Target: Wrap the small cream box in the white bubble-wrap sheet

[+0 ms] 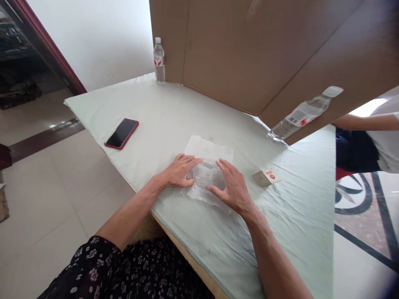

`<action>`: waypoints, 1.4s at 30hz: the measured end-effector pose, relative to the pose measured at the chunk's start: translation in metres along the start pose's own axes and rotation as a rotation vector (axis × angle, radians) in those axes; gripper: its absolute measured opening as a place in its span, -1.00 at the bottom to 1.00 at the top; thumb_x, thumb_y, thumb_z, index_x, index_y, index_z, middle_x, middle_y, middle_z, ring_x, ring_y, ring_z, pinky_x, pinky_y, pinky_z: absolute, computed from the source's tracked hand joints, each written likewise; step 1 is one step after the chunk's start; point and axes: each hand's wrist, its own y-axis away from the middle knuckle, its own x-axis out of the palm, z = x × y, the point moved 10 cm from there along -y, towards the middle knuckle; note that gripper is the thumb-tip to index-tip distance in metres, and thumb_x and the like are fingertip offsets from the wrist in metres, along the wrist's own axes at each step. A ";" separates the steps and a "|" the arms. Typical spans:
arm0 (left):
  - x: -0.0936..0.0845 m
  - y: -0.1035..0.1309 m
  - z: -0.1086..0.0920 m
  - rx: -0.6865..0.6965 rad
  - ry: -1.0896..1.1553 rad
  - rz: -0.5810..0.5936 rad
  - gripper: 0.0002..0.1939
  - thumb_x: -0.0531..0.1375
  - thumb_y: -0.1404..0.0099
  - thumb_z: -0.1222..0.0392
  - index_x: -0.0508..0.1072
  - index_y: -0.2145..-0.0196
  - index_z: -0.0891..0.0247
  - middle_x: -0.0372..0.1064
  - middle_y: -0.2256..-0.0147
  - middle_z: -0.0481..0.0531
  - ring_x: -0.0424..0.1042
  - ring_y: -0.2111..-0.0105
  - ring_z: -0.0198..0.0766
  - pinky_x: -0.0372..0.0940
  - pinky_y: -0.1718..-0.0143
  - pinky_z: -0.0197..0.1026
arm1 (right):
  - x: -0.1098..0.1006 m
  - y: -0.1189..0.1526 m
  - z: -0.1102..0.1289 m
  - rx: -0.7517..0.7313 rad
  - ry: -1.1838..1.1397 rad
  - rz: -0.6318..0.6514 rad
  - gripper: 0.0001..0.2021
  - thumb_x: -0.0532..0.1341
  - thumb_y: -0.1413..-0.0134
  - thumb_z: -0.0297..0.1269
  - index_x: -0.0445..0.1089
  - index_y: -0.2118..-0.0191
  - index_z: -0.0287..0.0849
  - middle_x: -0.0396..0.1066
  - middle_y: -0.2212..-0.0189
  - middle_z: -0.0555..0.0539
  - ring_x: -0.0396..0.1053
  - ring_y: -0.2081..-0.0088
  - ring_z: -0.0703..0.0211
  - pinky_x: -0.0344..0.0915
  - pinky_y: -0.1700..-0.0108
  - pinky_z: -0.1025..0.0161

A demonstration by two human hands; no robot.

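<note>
A sheet of clear bubble wrap lies on the cloth-covered table, over or beside a white paper-like sheet at its far side. My left hand rests on the wrap's left edge, fingers stretched out. On the right edge, my right hand has its thumb and fingers spread apart. Neither hand grips anything. Just right of my right hand stands a small folded card or little box with red print.
The pale green tablecloth carries a red-cased phone at left. A brown cardboard panel stands at the back, with a water bottle and another water bottle against it. A person's arm shows at far right.
</note>
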 end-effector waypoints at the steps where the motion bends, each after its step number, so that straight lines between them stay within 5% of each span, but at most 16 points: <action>1: 0.000 0.000 0.001 -0.007 -0.005 0.011 -0.19 0.16 -0.14 0.18 0.09 -0.34 0.28 0.20 -0.28 0.26 0.11 -0.33 0.08 -0.09 -0.36 0.18 | 0.013 -0.002 0.002 -0.010 -0.005 0.074 -0.19 0.23 -0.07 0.19 0.10 -0.35 -0.09 0.19 -0.32 -0.29 0.15 -0.32 -0.25 0.16 -0.25 -0.21; 4: 0.001 0.001 0.005 -0.028 -0.013 0.037 -0.17 0.17 -0.12 0.18 0.09 -0.34 0.31 0.18 -0.29 0.27 0.09 -0.34 0.09 -0.11 -0.37 0.17 | 0.036 -0.001 -0.004 -0.004 0.004 0.174 -0.09 0.21 -0.03 0.29 0.05 -0.39 -0.09 0.15 -0.35 -0.29 0.11 -0.35 -0.28 0.13 -0.28 -0.21; 11: -0.005 0.000 -0.007 -0.006 0.000 -0.043 -0.30 0.21 -0.17 0.13 0.23 -0.26 0.25 0.23 -0.27 0.23 0.09 -0.34 0.07 -0.10 -0.36 0.16 | 0.037 0.005 -0.008 -0.014 0.031 0.160 -0.10 0.11 -0.09 0.34 0.01 -0.41 -0.11 0.11 -0.37 -0.27 0.06 -0.37 -0.26 0.06 -0.31 -0.21; 19: 0.005 0.009 0.001 -0.018 -0.072 0.171 -0.14 0.27 -0.19 -0.11 0.12 -0.32 0.28 0.08 -0.35 0.25 0.00 -0.38 0.08 -0.13 -0.36 0.15 | 0.039 0.006 -0.010 -0.033 0.081 0.148 -0.09 0.13 -0.10 0.32 -0.01 -0.42 -0.13 0.11 -0.37 -0.27 0.06 -0.38 -0.22 0.09 -0.31 -0.16; 26: -0.021 0.008 -0.013 -0.001 -0.055 -0.013 -0.41 0.22 -0.26 0.07 0.27 -0.21 0.23 0.30 -0.21 0.20 0.20 -0.27 0.00 0.04 -0.31 0.04 | 0.037 0.006 -0.010 -0.037 0.062 0.142 -0.10 0.11 -0.11 0.33 0.00 -0.41 -0.14 0.12 -0.37 -0.30 0.06 -0.38 -0.24 0.08 -0.31 -0.19; 32: 0.002 0.014 0.003 -0.029 -0.064 0.115 -0.24 0.29 -0.21 -0.07 0.19 -0.27 0.23 0.15 -0.31 0.24 0.09 -0.34 0.06 -0.05 -0.34 0.10 | 0.034 0.007 -0.010 -0.028 0.045 0.142 -0.12 0.17 -0.10 0.27 -0.01 -0.42 -0.09 0.13 -0.36 -0.28 0.08 -0.37 -0.26 0.10 -0.30 -0.22; 37: -0.001 0.023 0.009 -0.012 -0.053 0.188 -0.16 0.29 -0.18 -0.10 0.14 -0.32 0.22 0.08 -0.36 0.23 0.02 -0.38 0.05 -0.10 -0.36 0.09 | 0.034 0.007 -0.009 -0.045 0.039 0.137 -0.12 0.17 -0.10 0.26 -0.02 -0.42 -0.06 0.13 -0.36 -0.27 0.09 -0.36 -0.24 0.11 -0.30 -0.21; 42: -0.023 0.015 0.008 -0.111 -0.015 0.007 -0.37 0.21 -0.29 -0.04 0.24 -0.24 0.23 0.36 -0.17 0.19 0.29 -0.21 0.01 0.11 -0.26 0.04 | 0.035 0.007 -0.010 -0.040 0.048 0.128 -0.10 0.15 -0.09 0.31 0.01 -0.40 -0.13 0.13 -0.36 -0.29 0.07 -0.37 -0.25 0.10 -0.30 -0.21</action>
